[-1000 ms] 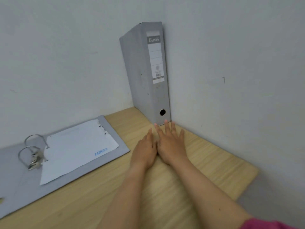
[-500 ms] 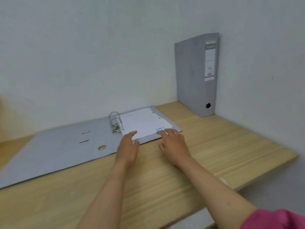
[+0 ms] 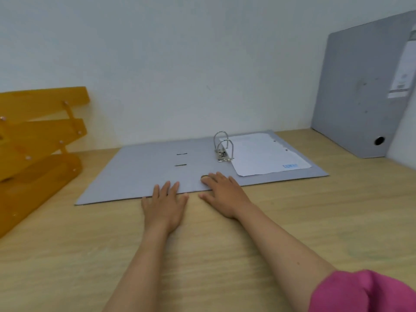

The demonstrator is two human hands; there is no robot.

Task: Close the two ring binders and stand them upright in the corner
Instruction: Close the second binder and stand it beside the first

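Observation:
A grey ring binder (image 3: pixel 139 172) lies open and flat on the wooden desk, metal rings (image 3: pixel 222 147) standing up at its middle and a white sheet (image 3: pixel 265 154) on its right half. My left hand (image 3: pixel 165 203) rests flat at the binder's near edge, fingertips on the left cover. My right hand (image 3: pixel 225 194) lies flat beside it, fingers over the cover's near edge by the finger hole. Neither hand grips anything. A second grey binder (image 3: pixel 360 95) stands shut and upright in the corner at the right.
An orange tiered letter tray (image 3: pixel 38 149) stands at the left against the wall. The wooden desk (image 3: pixel 292 221) runs to the wall behind and the side wall at right. A pink sleeve (image 3: pixel 364 291) shows at the bottom right.
Both hands have moved left from the standing binder in the corner to the near edge of the open binder. The view has swung left, bringing the orange tray in.

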